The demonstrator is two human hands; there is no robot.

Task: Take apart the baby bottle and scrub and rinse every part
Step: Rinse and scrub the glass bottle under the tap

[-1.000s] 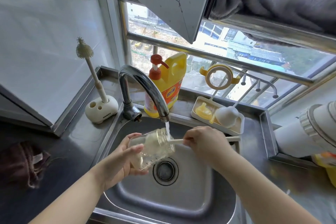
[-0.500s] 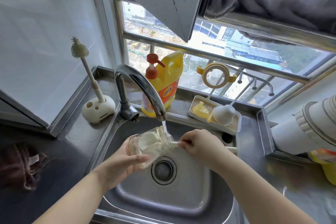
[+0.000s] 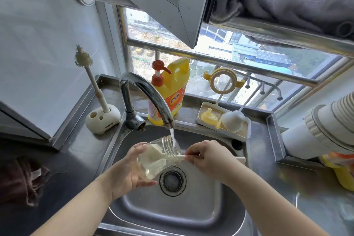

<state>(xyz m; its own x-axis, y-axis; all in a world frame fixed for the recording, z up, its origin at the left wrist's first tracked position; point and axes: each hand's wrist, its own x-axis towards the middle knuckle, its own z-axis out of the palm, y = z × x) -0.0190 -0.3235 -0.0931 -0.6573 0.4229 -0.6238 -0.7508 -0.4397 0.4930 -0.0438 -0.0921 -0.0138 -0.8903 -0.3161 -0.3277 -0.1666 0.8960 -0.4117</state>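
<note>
The step in hand looks like scrubbing the inside of the bottle [image 3: 159, 156], with the other parts already off it. The bottle lies tilted over the sink [image 3: 172, 214], mouth up and to the right, just under the tap [image 3: 153, 99], and a thin stream of water falls onto its threaded neck. The left hand [image 3: 128, 170] cups it from below and the left, fingers curled round the base, thumb over the top. The right hand [image 3: 207, 156] pinches the pale handle of a brush [image 3: 179, 157] between thumb and fingers, just right of the bottle's mouth; the brush's sponge head sits inside the glass. Both forearms reach in from the near edge and meet above the drain [image 3: 173, 180].

The next move probably calls for working the brush in and out while turning the bottle, then tipping it to empty and rinse.

Far right of the sink, a tray [image 3: 247, 130] holds a yellow spout [image 3: 208, 116] and a white cap [image 3: 232, 121], and a yellow ring [image 3: 211, 82] hangs on a peg above them. Whether these are scrubbed yet I cannot tell.
</note>
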